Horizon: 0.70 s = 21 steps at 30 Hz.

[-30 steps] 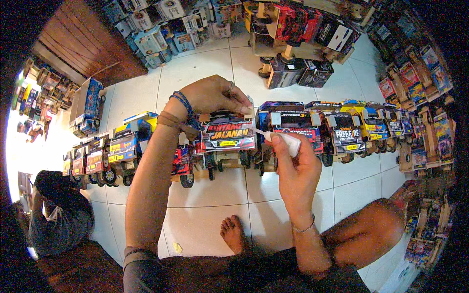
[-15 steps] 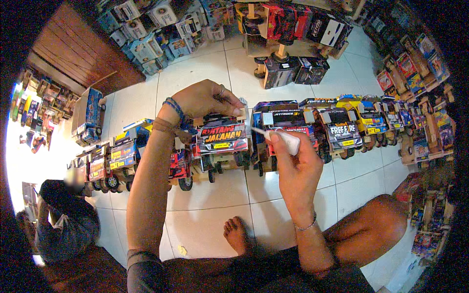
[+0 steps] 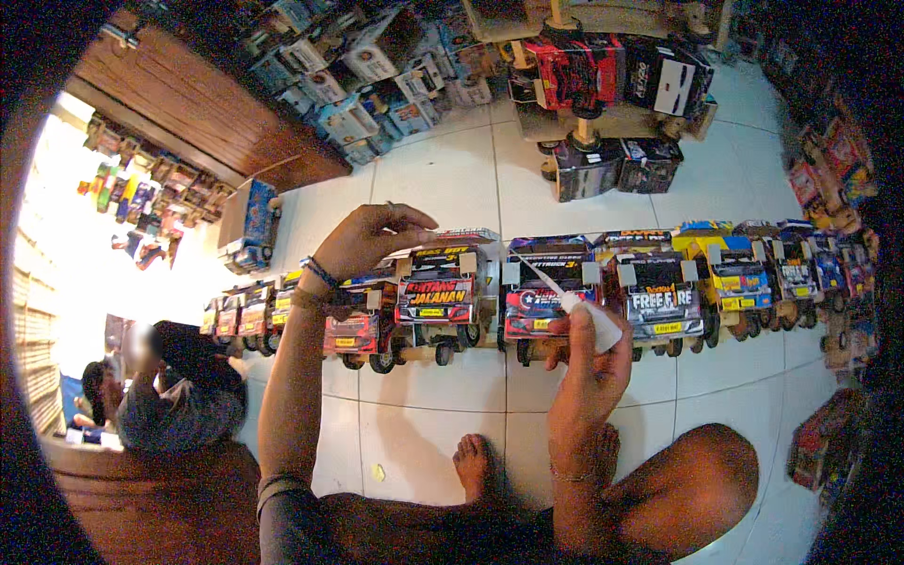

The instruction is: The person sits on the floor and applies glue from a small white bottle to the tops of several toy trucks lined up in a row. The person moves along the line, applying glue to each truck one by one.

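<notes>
My right hand [image 3: 589,386] is closed around a small white squeeze bottle [image 3: 601,330]. Its long thin nozzle slants up and left across the front of a toy truck [image 3: 551,301] with a dark windscreen. My left hand [image 3: 372,240] hovers over the upper left of the neighbouring toy truck [image 3: 436,297], which has a red and black front. The left fingers are bent close together; anything between their tips is too small to make out. Small white squares stick out at the windscreen sides of several trucks, such as the black-fronted toy truck [image 3: 656,297].
Toy trucks run in a row left and right across the white tiled floor [image 3: 424,386]. Beyond stand stacked boxy toys [image 3: 367,75] and a wooden rack [image 3: 603,118] with more trucks. A blue toy truck [image 3: 250,226] is at the left. A person [image 3: 184,395] sits at lower left.
My left hand has drawn back leftward from the red-and-black truck's right corner, uncovering its windscreen. The bottle's nozzle has moved off that truck's edge and over the truck to its right. The view has shifted.
</notes>
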Each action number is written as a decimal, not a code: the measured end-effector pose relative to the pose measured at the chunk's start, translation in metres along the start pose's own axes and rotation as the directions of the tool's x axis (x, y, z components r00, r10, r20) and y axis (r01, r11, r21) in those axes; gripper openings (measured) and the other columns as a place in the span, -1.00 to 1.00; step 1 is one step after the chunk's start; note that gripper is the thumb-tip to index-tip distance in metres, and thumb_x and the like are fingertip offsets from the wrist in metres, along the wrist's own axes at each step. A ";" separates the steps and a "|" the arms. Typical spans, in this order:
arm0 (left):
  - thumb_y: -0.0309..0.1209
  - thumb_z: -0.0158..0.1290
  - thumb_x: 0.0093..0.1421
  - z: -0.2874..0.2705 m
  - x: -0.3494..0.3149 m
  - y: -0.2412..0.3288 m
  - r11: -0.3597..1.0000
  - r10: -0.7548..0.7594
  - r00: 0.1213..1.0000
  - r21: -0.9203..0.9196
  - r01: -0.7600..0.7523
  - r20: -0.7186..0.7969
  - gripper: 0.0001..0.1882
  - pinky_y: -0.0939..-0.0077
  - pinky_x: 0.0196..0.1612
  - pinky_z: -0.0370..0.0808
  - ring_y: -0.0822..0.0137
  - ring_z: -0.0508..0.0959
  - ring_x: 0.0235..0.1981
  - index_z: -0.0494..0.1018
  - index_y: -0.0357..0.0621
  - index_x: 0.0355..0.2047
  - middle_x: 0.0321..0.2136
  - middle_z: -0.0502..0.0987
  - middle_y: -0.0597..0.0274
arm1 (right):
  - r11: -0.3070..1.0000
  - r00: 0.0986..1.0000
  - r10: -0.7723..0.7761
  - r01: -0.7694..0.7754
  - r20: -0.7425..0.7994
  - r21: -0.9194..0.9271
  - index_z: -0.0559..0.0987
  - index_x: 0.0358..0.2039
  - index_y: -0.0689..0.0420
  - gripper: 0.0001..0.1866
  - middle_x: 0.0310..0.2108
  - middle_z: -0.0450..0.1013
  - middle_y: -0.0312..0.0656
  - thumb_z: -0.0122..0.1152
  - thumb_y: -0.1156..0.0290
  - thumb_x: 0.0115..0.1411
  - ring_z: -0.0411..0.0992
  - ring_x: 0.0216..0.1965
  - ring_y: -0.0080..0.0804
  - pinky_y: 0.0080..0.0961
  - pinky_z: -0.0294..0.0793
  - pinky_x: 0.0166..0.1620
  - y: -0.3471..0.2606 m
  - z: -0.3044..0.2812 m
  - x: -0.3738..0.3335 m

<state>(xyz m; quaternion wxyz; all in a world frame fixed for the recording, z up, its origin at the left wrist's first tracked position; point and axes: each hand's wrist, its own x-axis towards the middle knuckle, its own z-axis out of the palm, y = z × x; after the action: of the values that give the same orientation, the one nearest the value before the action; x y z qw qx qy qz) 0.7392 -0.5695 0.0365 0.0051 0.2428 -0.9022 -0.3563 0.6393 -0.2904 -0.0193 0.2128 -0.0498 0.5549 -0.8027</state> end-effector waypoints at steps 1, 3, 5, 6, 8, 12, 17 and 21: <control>-0.23 0.17 0.28 -0.002 -0.006 0.000 0.999 -0.048 0.999 0.025 0.048 -0.027 -0.68 0.46 -0.09 0.55 0.39 0.64 -0.24 0.61 -0.22 -0.12 -0.29 0.68 0.19 | 0.999 0.999 0.035 -0.035 0.009 0.018 0.45 -0.05 0.18 -0.73 -0.37 0.54 -0.19 0.19 0.31 0.34 0.41 -0.47 -0.60 -0.63 0.35 -0.51 -0.001 -0.001 0.000; -0.24 0.17 0.28 -0.004 -0.016 0.002 0.992 -0.091 0.992 0.074 0.098 -0.089 -0.69 0.45 -0.10 0.56 0.39 0.64 -0.23 0.61 -0.22 -0.13 -0.28 0.68 0.18 | 0.992 0.993 0.115 -0.115 0.000 0.050 0.44 -0.03 0.19 -0.71 -0.35 0.54 -0.17 0.22 0.38 0.30 0.44 -0.46 -0.57 -0.62 0.36 -0.51 -0.004 0.000 -0.002; -0.24 0.16 0.29 -0.004 -0.020 0.005 0.986 -0.110 0.993 0.120 0.114 -0.036 -0.70 0.47 -0.12 0.57 0.38 0.65 -0.26 0.61 -0.23 -0.15 -0.26 0.68 0.18 | 0.982 0.985 0.171 -0.171 0.016 0.076 0.43 -0.02 0.19 -0.70 -0.34 0.55 -0.16 0.23 0.40 0.29 0.46 -0.45 -0.55 -0.60 0.37 -0.51 -0.008 0.002 -0.002; -0.23 0.15 0.30 -0.004 -0.022 0.008 0.983 -0.175 0.984 0.054 0.177 -0.039 -0.70 0.48 -0.11 0.58 0.38 0.66 -0.26 0.60 -0.23 -0.14 -0.26 0.68 0.18 | 0.970 0.973 0.232 -0.232 0.009 0.073 0.42 -0.01 0.18 -0.67 -0.31 0.54 -0.17 0.26 0.40 0.27 0.48 -0.40 -0.53 -0.59 0.39 -0.51 -0.011 0.002 -0.001; -0.23 0.14 0.31 -0.005 -0.025 0.014 0.972 -0.196 0.980 0.128 0.197 -0.025 -0.69 0.48 -0.11 0.58 0.38 0.66 -0.25 0.59 -0.22 -0.13 -0.28 0.68 0.19 | 0.970 0.980 0.194 -0.197 0.035 0.146 0.42 0.00 0.20 -0.65 -0.28 0.54 -0.17 0.27 0.39 0.26 0.48 -0.36 -0.52 -0.59 0.40 -0.51 -0.013 0.006 0.000; -0.22 0.13 0.32 -0.008 -0.028 0.016 0.957 -0.283 0.957 0.087 0.278 0.066 -0.72 0.44 -0.07 0.56 0.40 0.64 -0.22 0.61 -0.15 -0.13 -0.29 0.68 0.20 | 0.958 0.971 0.237 -0.227 -0.034 0.177 0.41 0.02 0.21 -0.64 -0.24 0.53 -0.18 0.26 0.39 0.27 0.48 -0.32 -0.52 -0.58 0.42 -0.52 -0.012 0.016 -0.002; -0.33 0.10 0.32 -0.016 -0.016 -0.010 0.974 -0.220 0.951 0.100 0.203 0.217 -0.77 0.39 0.01 0.54 0.35 0.63 -0.16 0.59 -0.21 -0.14 -0.22 0.66 0.17 | 0.949 0.961 0.250 -0.220 -0.115 0.224 0.31 0.12 0.22 -0.52 -0.30 0.57 -0.04 0.26 0.41 0.27 0.51 -0.51 -0.45 -0.58 0.46 -0.58 -0.004 0.032 0.001; -0.40 0.05 0.33 -0.030 -0.003 -0.034 0.998 -0.040 0.927 0.062 0.018 0.372 -0.83 0.40 -0.02 0.53 0.37 0.61 -0.19 0.55 -0.23 -0.19 -0.29 0.63 0.16 | 0.994 0.990 0.106 -0.101 -0.089 0.051 0.35 0.01 0.23 -0.61 -0.44 0.60 -0.10 0.24 0.32 0.30 0.48 -0.60 -0.51 -0.60 0.37 -0.64 -0.003 0.042 0.005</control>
<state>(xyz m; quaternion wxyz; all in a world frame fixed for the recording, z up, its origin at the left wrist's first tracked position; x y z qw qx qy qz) 0.7621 -0.6083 0.0372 -0.1785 0.1840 -0.8929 -0.3701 0.6475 -0.3281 -0.0016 0.2298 0.0207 0.5470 -0.8047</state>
